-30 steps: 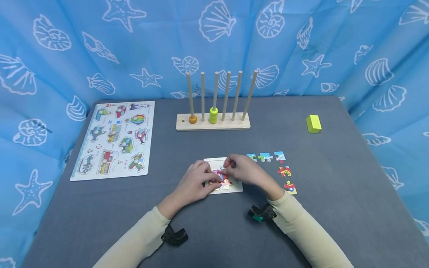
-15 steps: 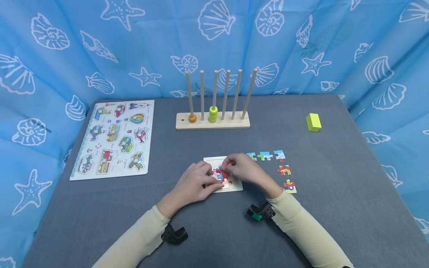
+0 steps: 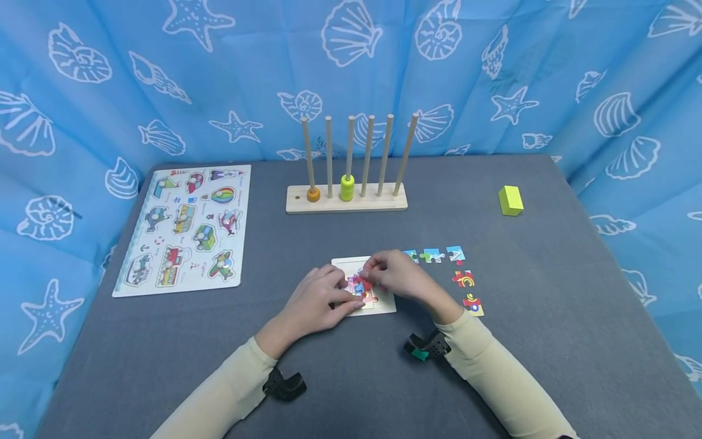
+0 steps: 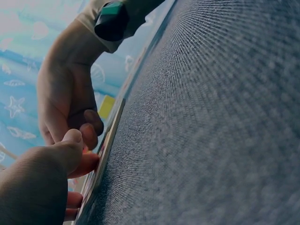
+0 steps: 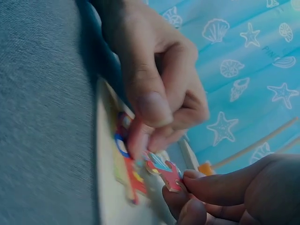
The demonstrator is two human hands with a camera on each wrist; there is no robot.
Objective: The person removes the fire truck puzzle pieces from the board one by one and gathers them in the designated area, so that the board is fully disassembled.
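Observation:
A pale wooden puzzle tray lies flat between the two hands, with several colourful jigsaw pieces inside. My right hand pinches a red and blue jigsaw piece between thumb and fingers, tilted just above the tray in the right wrist view. Coming in from the left, my left hand rests its fingertips on pieces in the tray, thumb near the front edge. In the head view the fingers partly hide the pieces.
Loose jigsaw pieces lie right of the tray, more nearer the right forearm. Behind stands a wooden peg stand with upright rods and a few beads. A picture board lies left, a yellow-green block back right.
The left fingers have shifted slightly on the tray, uncovering more of the pieces. My right hand has moved only a little, staying over the tray. The loose pieces lie as before.

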